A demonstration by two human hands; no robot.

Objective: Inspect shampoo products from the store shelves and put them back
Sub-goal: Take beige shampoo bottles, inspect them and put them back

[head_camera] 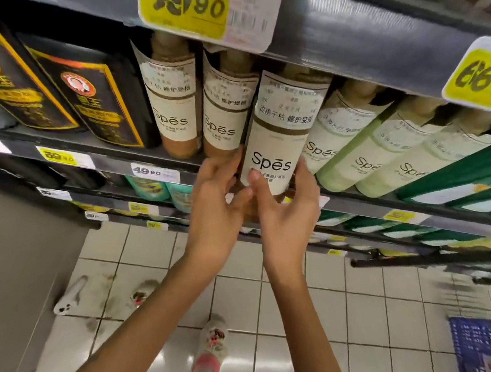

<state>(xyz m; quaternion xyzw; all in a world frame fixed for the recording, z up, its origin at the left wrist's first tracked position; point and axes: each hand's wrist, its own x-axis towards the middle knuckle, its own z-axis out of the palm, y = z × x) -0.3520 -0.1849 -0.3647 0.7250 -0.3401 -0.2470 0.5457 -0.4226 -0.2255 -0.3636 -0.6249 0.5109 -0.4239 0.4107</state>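
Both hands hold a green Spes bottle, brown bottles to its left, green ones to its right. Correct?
No: the head view shows the held Spes bottle is brown, not green. The left hand and right hand hold it, brown bottles to its left, green bottles to its right.

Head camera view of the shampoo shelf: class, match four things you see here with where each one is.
Things: 1 nearest brown Spes bottle; 2 pale green Spes bottles; 3 black and gold packs; 4 blue basket.
Places: a on the floor tiles; b held by left hand and right hand; c left end of shelf; d right of the held bottle.
Pairs: 1-b, 2-d, 3-c, 4-a.
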